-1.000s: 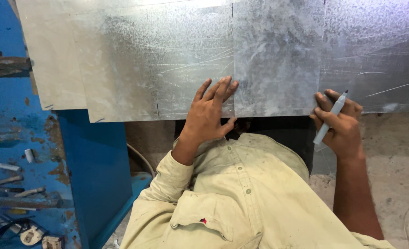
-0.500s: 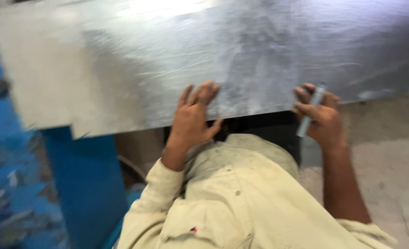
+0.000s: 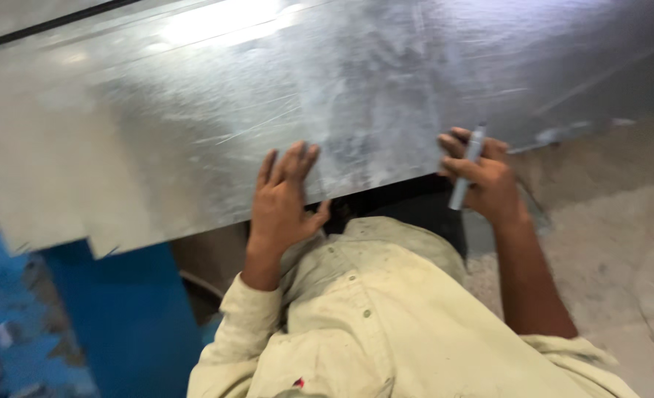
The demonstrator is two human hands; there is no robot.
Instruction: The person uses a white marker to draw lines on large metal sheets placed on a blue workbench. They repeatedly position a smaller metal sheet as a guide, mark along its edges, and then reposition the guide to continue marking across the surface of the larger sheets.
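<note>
My left hand (image 3: 286,199) lies flat, fingers spread, on the near edge of the galvanised metal sheet (image 3: 282,96) — the sheet spreads wide across the blue machine frame (image 3: 120,309) before me. My right hand (image 3: 485,177) grips that same edge further right, fingers curled round a grey marker (image 3: 465,168) — the two hands well apart.

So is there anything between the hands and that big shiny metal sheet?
Nothing visible. The left hand lies flat right on the metal sheet near its front edge. The right hand grips the same edge, holding a grey marker in its fingers.
</note>
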